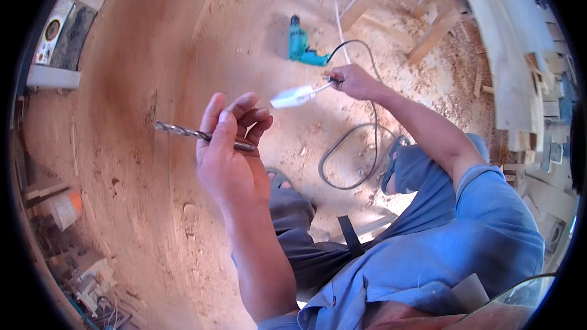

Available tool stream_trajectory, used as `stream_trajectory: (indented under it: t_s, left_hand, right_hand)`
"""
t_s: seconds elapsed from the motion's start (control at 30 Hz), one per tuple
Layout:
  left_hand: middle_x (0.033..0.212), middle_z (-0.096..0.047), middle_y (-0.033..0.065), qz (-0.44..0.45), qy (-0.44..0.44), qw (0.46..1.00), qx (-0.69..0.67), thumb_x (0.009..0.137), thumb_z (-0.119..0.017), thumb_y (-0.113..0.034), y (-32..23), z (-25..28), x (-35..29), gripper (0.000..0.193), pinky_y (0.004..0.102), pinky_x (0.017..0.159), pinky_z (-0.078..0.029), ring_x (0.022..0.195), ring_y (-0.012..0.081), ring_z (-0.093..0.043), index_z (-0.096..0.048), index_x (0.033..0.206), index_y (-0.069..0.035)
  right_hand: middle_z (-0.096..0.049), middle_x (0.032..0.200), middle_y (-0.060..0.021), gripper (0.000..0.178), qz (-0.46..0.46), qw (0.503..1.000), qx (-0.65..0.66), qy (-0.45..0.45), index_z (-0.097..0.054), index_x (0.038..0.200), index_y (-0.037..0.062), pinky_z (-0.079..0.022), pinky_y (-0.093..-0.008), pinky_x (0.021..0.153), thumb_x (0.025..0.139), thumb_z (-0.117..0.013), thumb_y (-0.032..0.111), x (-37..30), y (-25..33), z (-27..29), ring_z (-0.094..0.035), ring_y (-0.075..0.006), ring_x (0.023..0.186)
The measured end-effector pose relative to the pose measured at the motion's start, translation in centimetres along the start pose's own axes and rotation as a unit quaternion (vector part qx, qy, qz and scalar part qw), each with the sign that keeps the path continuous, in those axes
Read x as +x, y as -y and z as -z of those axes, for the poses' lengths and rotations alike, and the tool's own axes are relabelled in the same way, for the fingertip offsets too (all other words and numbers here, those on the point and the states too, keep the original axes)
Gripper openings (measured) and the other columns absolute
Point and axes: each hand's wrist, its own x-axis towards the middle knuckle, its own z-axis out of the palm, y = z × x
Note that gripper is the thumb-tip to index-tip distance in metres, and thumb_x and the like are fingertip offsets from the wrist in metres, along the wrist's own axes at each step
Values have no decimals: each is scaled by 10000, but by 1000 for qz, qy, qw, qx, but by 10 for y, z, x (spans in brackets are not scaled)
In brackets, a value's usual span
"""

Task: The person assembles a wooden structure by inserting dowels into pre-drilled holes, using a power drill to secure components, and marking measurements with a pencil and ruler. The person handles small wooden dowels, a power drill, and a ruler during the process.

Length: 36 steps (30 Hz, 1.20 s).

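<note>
In my raised left hand (pixel 229 156), a metal twist drill bit (pixel 183 131) is pinched between thumb and fingers, its fluted end pointing left. My right hand (pixel 356 82) is closed on a dark cord plug (pixel 334 78), with a white cord beside it. At that cord's end hangs a white extension socket (pixel 293 96), between my two hands. Just beyond my right hand, a teal power drill (pixel 299 43) lies on the floor. Its black cord (pixel 373 140) loops across the floor below my right arm. The drill's chuck opening is too small to make out.
Wooden legs of a stand (pixel 435 33) rise at the far right, next to pale boards (pixel 520 55). Sawdust and chips cover the dirt floor (pixel 140 208). A white and orange bucket (pixel 66 209) stands at the left edge, with mixed clutter below it.
</note>
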Motion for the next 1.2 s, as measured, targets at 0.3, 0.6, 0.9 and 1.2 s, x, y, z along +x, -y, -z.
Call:
stream_trajectory:
  t_s: [0.3,0.6,0.9,1.2]
  left_hand:
    - [1257,-639,211,48,82,985,145,1026,-484,-161,57,-39,-26,452,359,973,-481,1121,269,-638,-442,1402,87]
    - [1334,-574,175,174,256,949,55,1090,-327,-330,137,-67,-76,522,404,1086,-373,1222,266,-550,-432,1423,57]
    - [1211,-601,108,158,197,966,56,1106,-253,-344,156,-86,-110,476,373,1010,-445,1118,210,-582,-549,1242,3]
    - [827,-616,178,225,159,955,-111,1050,-303,-463,164,-74,-90,562,451,705,-471,755,330,-579,-599,1170,1]
  right_hand:
    - [-529,665,39,65,98,949,276,-116,-634,901,69,-390,-226,509,947,-672,96,-138,89,103,-477,-64,551]
    - [-527,719,-17,83,162,864,418,-229,-620,996,16,-362,-240,493,957,-627,89,-196,96,129,-463,-82,563]
    - [-524,703,11,69,151,834,457,-269,-590,897,80,-384,-238,494,963,-607,79,-193,101,145,-478,-61,585]
    - [-525,707,29,102,117,888,349,-275,-576,886,87,-402,-235,508,986,-588,102,-184,95,142,-478,-60,584]
